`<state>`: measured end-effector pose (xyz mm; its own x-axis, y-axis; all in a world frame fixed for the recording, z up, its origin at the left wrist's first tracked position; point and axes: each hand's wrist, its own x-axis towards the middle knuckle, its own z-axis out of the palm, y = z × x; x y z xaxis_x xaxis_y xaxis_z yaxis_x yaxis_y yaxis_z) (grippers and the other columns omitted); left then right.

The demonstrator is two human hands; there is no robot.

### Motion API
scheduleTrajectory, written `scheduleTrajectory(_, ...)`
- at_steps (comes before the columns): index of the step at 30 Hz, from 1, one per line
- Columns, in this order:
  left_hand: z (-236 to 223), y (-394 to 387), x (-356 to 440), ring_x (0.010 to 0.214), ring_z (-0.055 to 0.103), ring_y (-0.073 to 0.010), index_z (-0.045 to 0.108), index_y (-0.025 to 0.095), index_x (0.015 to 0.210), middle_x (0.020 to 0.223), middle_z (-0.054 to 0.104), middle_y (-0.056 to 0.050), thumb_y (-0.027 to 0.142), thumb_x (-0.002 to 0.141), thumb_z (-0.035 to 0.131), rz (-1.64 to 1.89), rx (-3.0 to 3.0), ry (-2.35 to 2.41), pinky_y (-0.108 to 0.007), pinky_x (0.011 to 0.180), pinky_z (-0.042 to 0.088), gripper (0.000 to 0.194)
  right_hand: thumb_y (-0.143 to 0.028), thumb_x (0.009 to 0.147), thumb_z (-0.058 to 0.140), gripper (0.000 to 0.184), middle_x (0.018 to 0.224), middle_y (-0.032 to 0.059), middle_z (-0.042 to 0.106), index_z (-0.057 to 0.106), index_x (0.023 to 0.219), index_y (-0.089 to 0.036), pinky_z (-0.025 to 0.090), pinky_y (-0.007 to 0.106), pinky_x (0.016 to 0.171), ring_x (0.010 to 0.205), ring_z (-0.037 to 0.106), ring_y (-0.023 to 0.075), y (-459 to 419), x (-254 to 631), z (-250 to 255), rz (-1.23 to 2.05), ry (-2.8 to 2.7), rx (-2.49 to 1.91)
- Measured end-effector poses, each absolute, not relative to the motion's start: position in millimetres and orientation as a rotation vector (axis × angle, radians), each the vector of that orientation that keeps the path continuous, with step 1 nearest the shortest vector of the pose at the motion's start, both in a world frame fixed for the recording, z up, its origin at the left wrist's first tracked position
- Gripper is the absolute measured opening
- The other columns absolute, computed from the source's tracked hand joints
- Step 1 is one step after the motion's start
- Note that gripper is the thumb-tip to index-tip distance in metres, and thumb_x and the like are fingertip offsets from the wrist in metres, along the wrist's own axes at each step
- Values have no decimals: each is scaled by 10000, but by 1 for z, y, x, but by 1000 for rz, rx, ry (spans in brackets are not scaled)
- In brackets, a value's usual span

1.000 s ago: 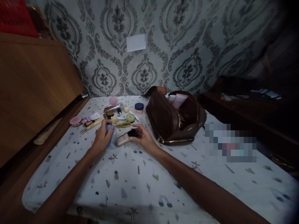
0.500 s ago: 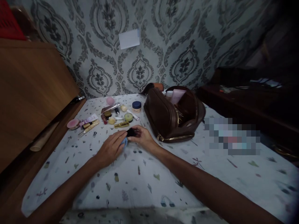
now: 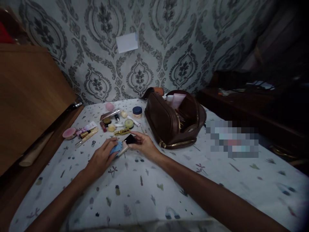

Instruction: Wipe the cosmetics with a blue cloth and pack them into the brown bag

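Note:
My left hand [image 3: 100, 158] is closed around a crumpled blue cloth [image 3: 116, 148], which rests against the body of a small bottle. That bottle [image 3: 124, 149] is pale beige with a shiny black cap [image 3: 130, 139], and it lies tilted just over the table. The fingers of my right hand [image 3: 146, 145] pinch it at the cap end. Just beyond the bottle lies a gold tube [image 3: 122, 131]. The cloth hides part of the bottle's lower end.
A brown bag [image 3: 164, 120] stands unzipped on the right, with a pink tube [image 3: 178, 101] inside. Behind my hands sit a blue-lidded jar [image 3: 137, 112], a pink sponge [image 3: 109, 106], a pink round pot [image 3: 69, 133] and several cosmetics. A wooden cabinet [image 3: 31, 103] borders the left side.
My left hand and the blue cloth have slid left, away from the cap, and more of the bottle shows. My right hand still holds the cap end. The view has shifted slightly.

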<state>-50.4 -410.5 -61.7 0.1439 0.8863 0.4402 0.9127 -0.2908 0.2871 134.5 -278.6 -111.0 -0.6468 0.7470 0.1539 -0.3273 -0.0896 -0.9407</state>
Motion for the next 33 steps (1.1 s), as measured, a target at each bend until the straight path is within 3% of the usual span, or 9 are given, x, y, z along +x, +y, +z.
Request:
scheduleTrajectory(4,-52,-385,-28,1150,617,-238,612,208,1129,1252,605,-129,259,982,461,-869,-2409,-1617,-366,953,544,217,-240,566,888,745,936,-13,706,559,1235,-243,533,337,834,827,672,157,-280,135,-111,1863,-1411,-408)
scheduleTrajectory(8,-41,-361,-10,1150,591,-247,626,202,1127,1231,605,-132,246,981,448,-894,-2440,-1552,-401,980,510,233,-236,554,886,542,908,-22,664,588,1007,-220,513,305,833,845,643,150,-282,133,-110,1847,-1429,-350)
scheduleTrajectory(11,-33,-348,-6,1104,596,-239,651,198,1083,1174,619,-113,274,968,473,-1008,-2451,-1643,-389,968,497,225,-248,574,877,485,881,-25,642,582,957,-208,504,295,815,837,627,149,-283,134,-107,1846,-1420,-346)
scheduleTrajectory(18,-40,-344,-26,995,626,-236,682,180,1013,1027,684,-77,374,877,598,-1456,-2372,-2047,-376,933,480,251,-226,580,854,508,1038,-2,650,592,1015,-243,524,268,756,932,620,170,-286,138,-101,2046,-1272,-328)
scheduleTrajectory(33,-49,-418,-59,977,645,-229,693,235,1016,1038,679,-71,432,899,596,-1161,-2419,-2215,-326,855,516,249,-152,591,804,500,935,-9,621,641,1053,-256,528,288,762,874,609,158,-285,142,-101,2085,-1295,-379)
